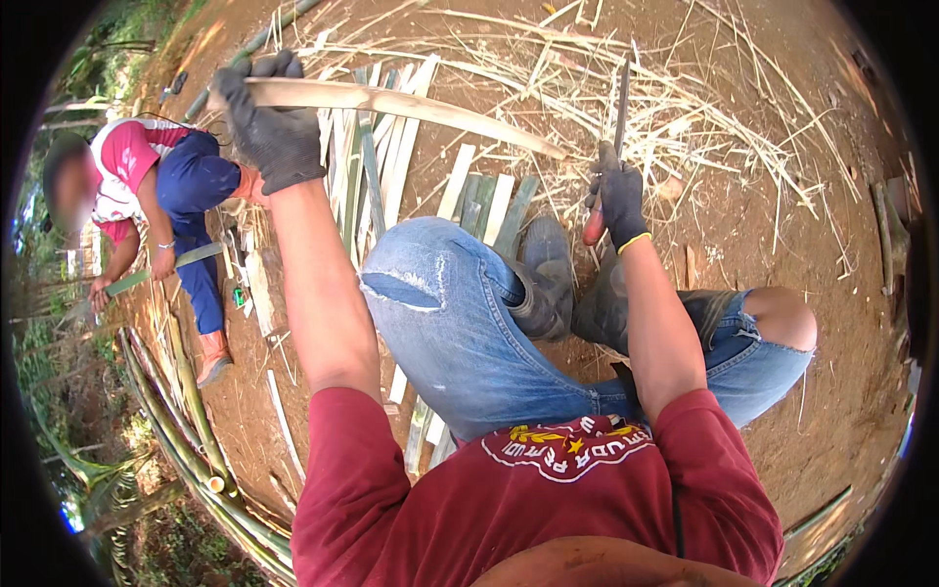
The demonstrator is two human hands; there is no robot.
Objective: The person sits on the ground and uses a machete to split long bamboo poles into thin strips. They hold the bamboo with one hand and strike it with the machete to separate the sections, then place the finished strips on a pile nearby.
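My left hand (272, 132), in a dark grey work glove, is closed round one end of a long, pale bamboo strip (421, 106). The strip reaches across to the right and its far end comes near my other hand. In my gloved right hand (619, 203) is a knife (622, 103), gripped by its reddish handle with the narrow blade pointing away from me. A small gap seems to lie between blade and strip. Below the held strip, several split bamboo slats (396, 161) lie side by side on the ground, some pale and some green.
Thin bamboo shavings (675, 132) litter the brown dirt ground beyond my boots (548, 279). At left a co-worker (166, 186) bends over, holding a green bamboo strip (161, 269). Long bamboo poles (191, 401) lie at the lower left, beside greenery.
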